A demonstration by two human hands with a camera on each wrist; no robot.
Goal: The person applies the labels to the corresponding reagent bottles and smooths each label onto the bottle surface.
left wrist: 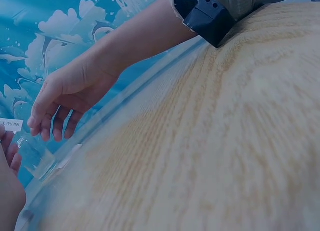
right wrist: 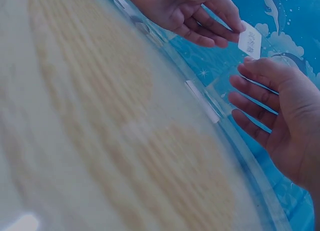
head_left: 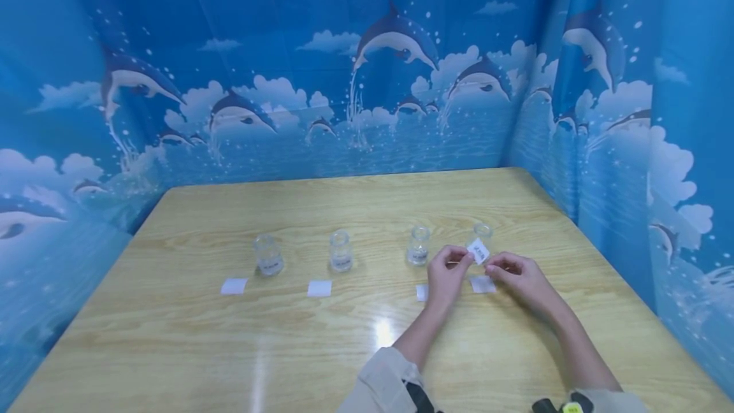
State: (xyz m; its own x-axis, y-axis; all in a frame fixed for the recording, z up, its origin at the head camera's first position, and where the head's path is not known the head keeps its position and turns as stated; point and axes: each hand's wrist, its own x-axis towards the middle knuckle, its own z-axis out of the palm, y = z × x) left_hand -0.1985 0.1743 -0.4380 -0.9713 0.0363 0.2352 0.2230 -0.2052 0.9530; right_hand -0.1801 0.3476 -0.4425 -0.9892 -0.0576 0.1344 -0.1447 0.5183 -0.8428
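A small white label (head_left: 478, 251) with dark writing is held up, tilted, in front of the rightmost glass jar (head_left: 483, 231), hiding much of it. My left hand (head_left: 444, 279) pinches the label by one corner between thumb and finger. Close by the opposite corner is my right hand (head_left: 524, 279), its fingers loosely bent; a narrow gap to the label shows in the left wrist view. Under the hands a white paper piece (head_left: 483, 284) lies on the table. Just left of my left hand stands another glass jar (head_left: 417, 246), with dark writing low on its side.
Further left stand two more glass jars (head_left: 341, 250), also with dark writing low down. White paper pieces (head_left: 319, 289) lie in front of them, and another paper piece (head_left: 422, 292) is partly behind my left wrist. A dolphin-print curtain (head_left: 321, 81) surrounds the wooden table (head_left: 258, 336).
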